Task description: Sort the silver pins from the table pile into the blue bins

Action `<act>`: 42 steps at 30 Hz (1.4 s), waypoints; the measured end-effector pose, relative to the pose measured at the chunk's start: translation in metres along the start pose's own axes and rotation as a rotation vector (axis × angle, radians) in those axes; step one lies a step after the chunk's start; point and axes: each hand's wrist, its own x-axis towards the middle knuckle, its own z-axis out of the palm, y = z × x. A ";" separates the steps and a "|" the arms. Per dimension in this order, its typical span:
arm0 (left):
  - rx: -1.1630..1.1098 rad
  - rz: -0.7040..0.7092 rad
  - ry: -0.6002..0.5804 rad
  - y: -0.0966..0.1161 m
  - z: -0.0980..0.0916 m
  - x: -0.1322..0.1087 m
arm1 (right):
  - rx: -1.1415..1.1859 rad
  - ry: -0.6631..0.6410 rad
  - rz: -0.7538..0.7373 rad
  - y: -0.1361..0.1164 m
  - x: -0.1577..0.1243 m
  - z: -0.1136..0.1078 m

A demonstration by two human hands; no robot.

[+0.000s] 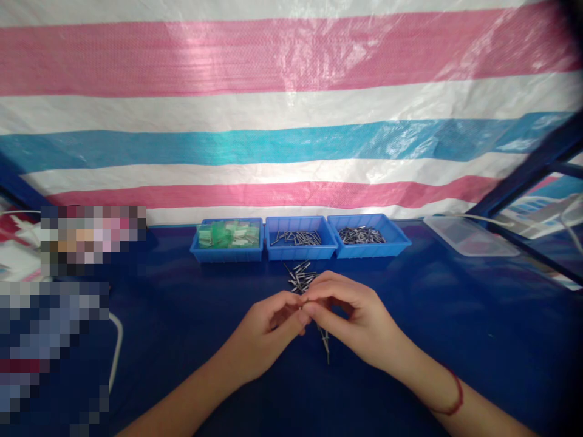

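My left hand (271, 331) and my right hand (353, 312) meet above the middle of the blue table, thumbs and fingertips pinched together. Whatever lies between the fingertips is too small and covered to make out. Just beyond the fingers is a loose pile of thin metal pieces (298, 276) that look like blind rivets, partly hidden by my right hand. A few similar rivets (325, 346) show below the fingertips, toward me.
Three blue bins stand in a row at the back: one with green and clear packets (230, 233), two with metal rivets (298, 238) (362, 235). A clear plastic lid (471, 235) lies right of them. A striped sheet (291, 145) hangs behind; a white cable (117, 346) is at left.
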 end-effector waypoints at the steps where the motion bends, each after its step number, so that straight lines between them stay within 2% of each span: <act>1: 0.009 0.003 0.020 -0.002 0.000 0.000 | -0.002 0.002 -0.001 0.000 0.000 0.001; 8: 0.170 0.112 0.248 -0.007 -0.004 0.003 | -0.089 0.040 0.020 0.003 0.000 0.003; 13: 0.364 0.208 0.322 -0.002 -0.006 0.000 | -0.193 -0.009 -0.024 0.004 0.000 0.001; 16: 0.401 0.227 0.332 -0.002 -0.006 -0.001 | -0.203 -0.074 -0.067 0.003 0.000 0.002; 18: 0.376 0.218 0.317 -0.004 -0.006 -0.002 | -0.165 -0.085 -0.038 0.004 0.001 0.004; 20: 0.390 0.210 0.278 -0.004 -0.005 -0.003 | -0.088 -0.012 0.063 0.007 0.003 0.004; 24: 0.689 0.310 0.096 -0.003 -0.004 -0.005 | 0.109 0.297 0.308 0.021 0.011 -0.009; 28: 0.977 0.479 -0.130 -0.002 0.000 -0.008 | 0.240 0.648 0.398 0.040 0.023 -0.040; 31: 1.084 0.509 -0.210 -0.005 0.003 -0.008 | 0.322 0.792 0.488 0.050 0.029 -0.063; 33: 1.120 0.514 -0.225 -0.008 0.005 -0.007 | 0.370 0.831 0.555 0.052 0.030 -0.072; 36: 1.131 0.548 -0.190 -0.013 0.005 -0.005 | 0.408 0.821 0.582 0.049 0.030 -0.073; 39: 1.141 0.581 -0.143 -0.020 0.005 -0.003 | 0.412 0.742 0.548 0.042 0.028 -0.063; 42: 1.173 0.638 -0.150 -0.023 0.004 -0.002 | 0.354 0.639 0.511 0.036 0.023 -0.049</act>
